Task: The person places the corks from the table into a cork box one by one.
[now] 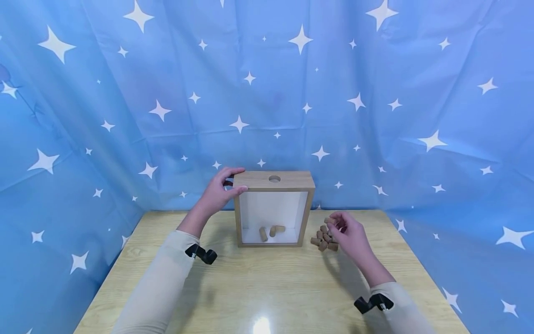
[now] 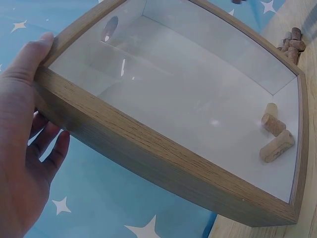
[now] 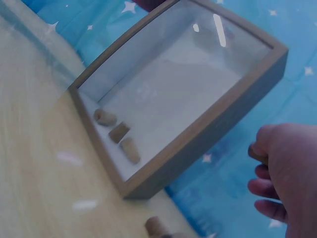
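A wooden box (image 1: pixel 273 185) with a clear front pane stands upright at the back of the table, with a round hole (image 1: pixel 274 178) in its top. Three corks (image 1: pixel 271 230) lie on its white floor. My left hand (image 1: pixel 221 190) grips the box's top left corner, thumb on the front edge (image 2: pixel 42 44) and fingers behind the side. A heap of several corks (image 1: pixel 323 239) lies just right of the box. Just above that heap, my right hand (image 1: pixel 348 232) pinches one cork (image 1: pixel 328 221) in curled fingertips. The right wrist view shows the box (image 3: pixel 208 134) and that hand (image 3: pixel 287 168) beside it.
The light wooden table (image 1: pixel 267 287) extends toward me, with my two sleeves over it. A blue cloth with white stars (image 1: pixel 292 93) hangs behind and along both sides. A black clip sits on each wrist.
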Action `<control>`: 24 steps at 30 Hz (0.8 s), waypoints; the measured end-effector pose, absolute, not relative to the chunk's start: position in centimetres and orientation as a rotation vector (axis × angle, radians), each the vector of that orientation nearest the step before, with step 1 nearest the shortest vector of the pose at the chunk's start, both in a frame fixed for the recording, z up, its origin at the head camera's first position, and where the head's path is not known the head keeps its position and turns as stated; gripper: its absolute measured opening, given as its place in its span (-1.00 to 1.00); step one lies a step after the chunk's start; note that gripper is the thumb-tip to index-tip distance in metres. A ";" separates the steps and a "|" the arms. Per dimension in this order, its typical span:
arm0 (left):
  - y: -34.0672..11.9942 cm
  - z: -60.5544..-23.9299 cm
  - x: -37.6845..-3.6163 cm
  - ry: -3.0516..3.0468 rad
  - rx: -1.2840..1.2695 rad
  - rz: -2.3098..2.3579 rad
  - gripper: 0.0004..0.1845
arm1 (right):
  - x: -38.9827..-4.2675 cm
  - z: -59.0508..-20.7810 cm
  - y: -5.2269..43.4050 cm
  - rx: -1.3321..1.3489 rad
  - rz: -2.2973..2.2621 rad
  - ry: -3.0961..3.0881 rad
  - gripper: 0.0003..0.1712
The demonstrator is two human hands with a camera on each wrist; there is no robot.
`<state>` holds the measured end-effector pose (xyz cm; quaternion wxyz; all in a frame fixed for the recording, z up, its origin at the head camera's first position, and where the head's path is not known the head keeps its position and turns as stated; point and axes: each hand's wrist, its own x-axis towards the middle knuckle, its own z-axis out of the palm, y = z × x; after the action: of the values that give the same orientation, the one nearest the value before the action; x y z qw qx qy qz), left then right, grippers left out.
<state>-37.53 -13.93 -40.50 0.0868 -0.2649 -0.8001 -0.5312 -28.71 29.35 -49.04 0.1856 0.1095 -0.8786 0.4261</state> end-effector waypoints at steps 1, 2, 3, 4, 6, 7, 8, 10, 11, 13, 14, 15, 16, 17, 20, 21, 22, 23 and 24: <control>-14.0 -40.5 -37.5 -2.382 -0.790 -1.583 -0.38 | -28.8 -48.7 29.2 0.317 1.203 -2.452 -0.76; -14.0 -40.6 -37.5 -2.378 -0.791 -1.583 -0.39 | -28.9 -48.4 29.0 0.322 1.211 -2.429 -0.76; -14.1 -40.6 -37.5 -2.374 -0.792 -1.585 -0.39 | -29.0 -48.2 28.9 0.320 1.219 -2.412 -0.76; -14.1 -40.7 -37.5 -2.372 -0.791 -1.589 -0.39 | -29.1 -47.9 28.7 0.319 1.231 -2.393 -0.76; -14.2 -40.7 -37.4 -2.372 -0.786 -1.596 -0.39 | -29.1 -47.5 28.2 0.307 1.253 -2.361 -0.75; -14.2 -40.8 -37.4 -2.375 -0.782 -1.597 -0.38 | -29.1 -47.4 28.0 0.298 1.268 -2.345 -0.75; -14.2 -40.8 -37.4 -2.379 -0.779 -1.595 -0.38 | -29.1 -47.1 27.8 0.289 1.283 -2.327 -0.75; -14.2 -40.9 -37.4 -2.385 -0.773 -1.591 -0.37 | -29.1 -46.6 27.5 0.280 1.320 -2.277 -0.75; -14.1 -40.9 -37.5 -2.387 -0.774 -1.587 -0.37 | -29.1 -46.4 27.3 0.275 1.335 -2.249 -0.75; -14.0 -40.8 -37.5 -2.389 -0.776 -1.579 -0.37 | -29.2 -45.7 27.1 0.273 1.353 -2.199 -0.75; -13.9 -40.8 -37.6 -2.390 -0.776 -1.574 -0.37 | -29.3 -45.4 27.0 0.278 1.359 -2.178 -0.74; -13.9 -40.8 -37.6 -2.389 -0.777 -1.576 -0.37 | -29.4 -45.1 27.0 0.285 1.359 -2.164 -0.73; -13.9 -40.7 -37.6 -2.389 -0.778 -1.574 -0.37 | -29.4 -44.8 26.9 0.291 1.350 -2.155 -0.72; -13.9 -40.7 -37.6 -2.390 -0.779 -1.574 -0.37 | -29.5 -44.5 26.9 0.298 1.344 -2.148 -0.71; -13.9 -40.6 -37.6 -2.392 -0.778 -1.575 -0.37 | -29.9 -43.8 26.8 0.318 1.334 -2.140 -0.67; -13.9 -40.6 -37.6 -2.390 -0.780 -1.579 -0.37 | -30.0 -43.5 26.7 0.324 1.332 -2.136 -0.66; -13.9 -40.6 -37.6 -2.390 -0.780 -1.581 -0.37 | -30.2 -43.3 26.7 0.327 1.332 -2.133 -0.66; -13.9 -40.6 -37.6 -2.390 -0.782 -1.584 -0.37 | -30.3 -43.0 26.6 0.331 1.333 -2.129 -0.66; -13.9 -40.6 -37.6 -2.386 -0.782 -1.589 -0.37 | -30.4 -42.7 26.5 0.335 1.330 -2.126 -0.66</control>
<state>-37.55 -13.94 -40.60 0.0850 -0.2623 -0.8001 -0.5327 -30.44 26.51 -42.66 0.3010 0.1263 -0.8014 0.5012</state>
